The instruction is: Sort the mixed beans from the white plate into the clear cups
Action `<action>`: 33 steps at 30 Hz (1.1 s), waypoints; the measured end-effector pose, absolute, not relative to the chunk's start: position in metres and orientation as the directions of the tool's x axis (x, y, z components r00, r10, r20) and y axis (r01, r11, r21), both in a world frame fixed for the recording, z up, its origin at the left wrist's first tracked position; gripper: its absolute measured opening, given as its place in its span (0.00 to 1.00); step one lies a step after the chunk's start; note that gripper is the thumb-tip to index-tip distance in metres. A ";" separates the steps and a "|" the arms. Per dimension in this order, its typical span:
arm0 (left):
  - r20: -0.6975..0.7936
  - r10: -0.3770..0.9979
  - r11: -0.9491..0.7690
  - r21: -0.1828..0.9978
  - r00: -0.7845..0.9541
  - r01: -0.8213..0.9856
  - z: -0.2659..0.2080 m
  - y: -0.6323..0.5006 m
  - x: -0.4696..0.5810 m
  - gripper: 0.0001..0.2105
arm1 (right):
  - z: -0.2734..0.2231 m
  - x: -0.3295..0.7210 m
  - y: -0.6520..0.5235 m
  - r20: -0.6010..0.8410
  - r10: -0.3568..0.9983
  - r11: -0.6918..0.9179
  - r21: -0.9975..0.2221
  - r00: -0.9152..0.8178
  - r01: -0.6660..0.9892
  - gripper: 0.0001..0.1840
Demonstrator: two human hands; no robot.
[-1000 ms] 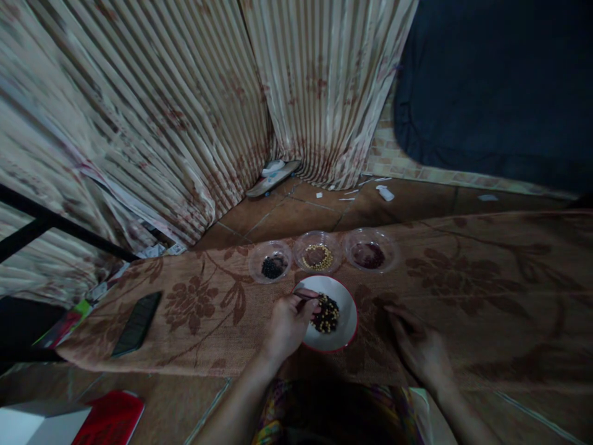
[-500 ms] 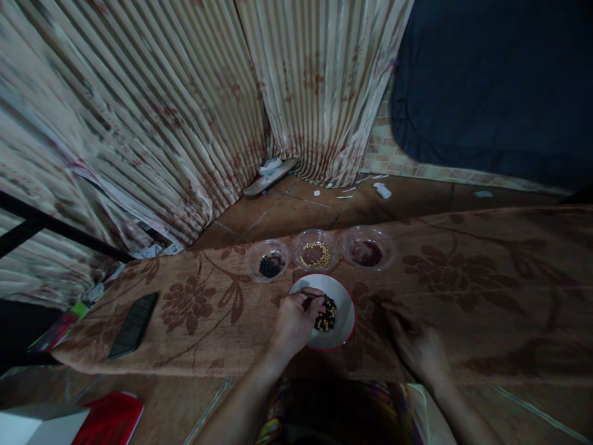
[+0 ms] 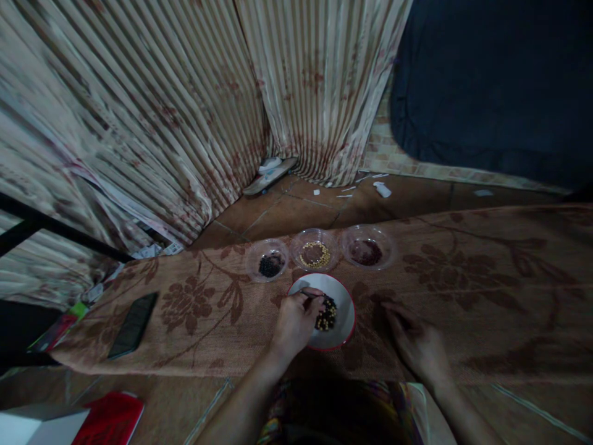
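My left hand [image 3: 296,318] reaches over the left rim of a white bowl [image 3: 343,312] with a red edge. Its fingers are pinched together above the mixed beans [image 3: 327,314], dark and yellow, at the bottom; whatever is between the fingertips is too small to make out. My right hand [image 3: 417,343] rests on the cloth to the right of the bowl, fingers loosely stretched and holding nothing visible. Behind the bowl stand three clear plastic bowls: one with black beans [image 3: 271,266], one with yellow beans [image 3: 315,254], one with dark red beans [image 3: 365,252].
A brown flowered cloth [image 3: 199,346] covers the long low table. A black phone [image 3: 133,326] lies on its left part. Striped curtains [image 3: 194,93] hang behind, and a dark blue padded piece [image 3: 495,86] is at upper right. Small white scraps lie on the tiled floor.
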State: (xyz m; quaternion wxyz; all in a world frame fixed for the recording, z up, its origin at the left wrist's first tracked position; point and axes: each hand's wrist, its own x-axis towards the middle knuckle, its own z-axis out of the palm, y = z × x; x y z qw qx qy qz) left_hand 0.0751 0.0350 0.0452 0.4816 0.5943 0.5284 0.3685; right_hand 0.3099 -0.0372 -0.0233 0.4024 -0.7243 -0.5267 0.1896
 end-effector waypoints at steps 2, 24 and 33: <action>-0.066 0.983 0.017 0.963 0.173 0.271 0.042 0.035 0.075 0.07 | -0.024 0.310 -0.037 0.145 0.917 -0.125 -0.780 0.372 0.613 0.21; -0.067 0.988 0.034 0.973 0.136 0.228 0.045 0.035 0.073 0.07 | -0.022 0.309 -0.037 0.115 0.913 -0.160 -0.780 0.390 0.605 0.23; -0.046 0.999 0.047 0.997 -0.019 0.054 0.080 0.041 0.056 0.08 | -0.021 0.310 -0.037 0.099 0.917 -0.182 -0.759 0.387 0.625 0.23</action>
